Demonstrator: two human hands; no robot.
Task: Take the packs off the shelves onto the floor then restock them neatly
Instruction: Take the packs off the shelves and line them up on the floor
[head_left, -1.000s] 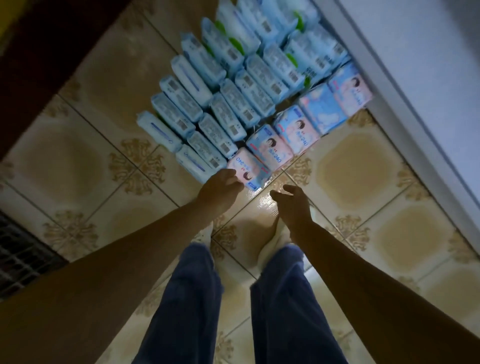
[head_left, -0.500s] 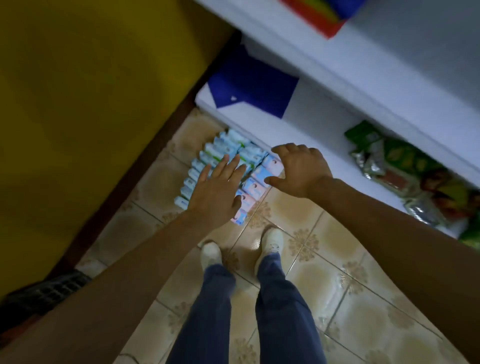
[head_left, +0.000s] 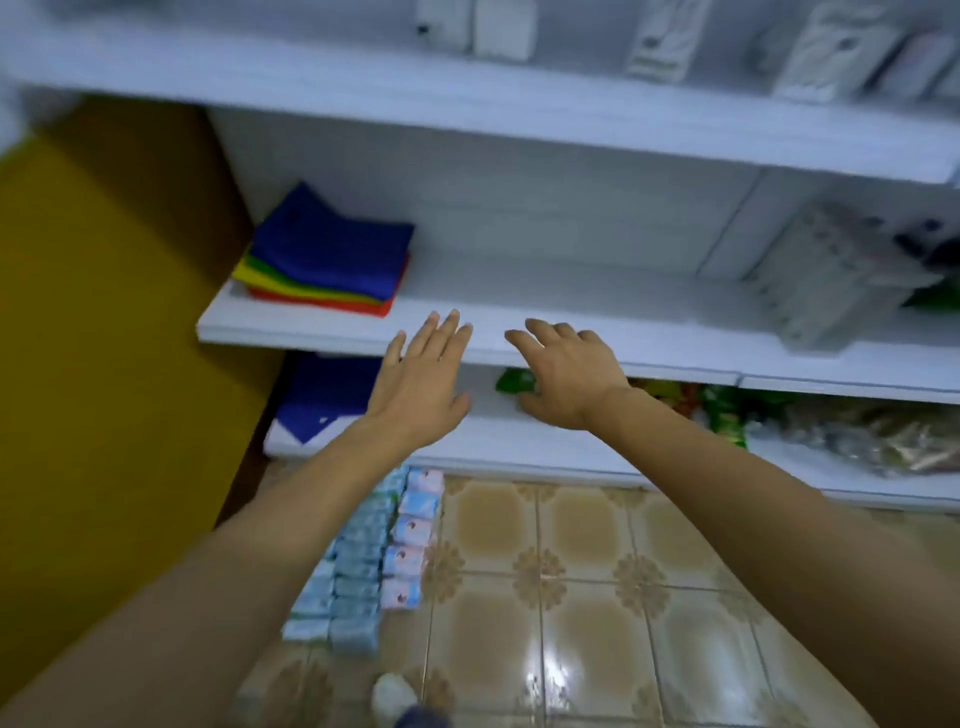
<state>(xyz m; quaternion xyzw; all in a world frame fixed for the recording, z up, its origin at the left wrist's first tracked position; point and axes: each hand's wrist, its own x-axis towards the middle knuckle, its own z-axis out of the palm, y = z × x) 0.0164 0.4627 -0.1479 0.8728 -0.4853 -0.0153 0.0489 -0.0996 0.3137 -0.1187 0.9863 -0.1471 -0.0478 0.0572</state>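
Packs (head_left: 363, 561) in pale blue and pink wrappers are seen lined in rows on the tiled floor (head_left: 571, 597), partly hidden by the left forearm. Both hands, down at the rows a second ago, are now raised empty to the middle shelf (head_left: 649, 317). The left hand (head_left: 415, 384) is held with fingers straight and spread, the right hand (head_left: 566, 379) loosely curled on nothing. Unloading is judged complete; restocking is not yet begun. Folded cloths (head_left: 327, 260) are stacked beyond.
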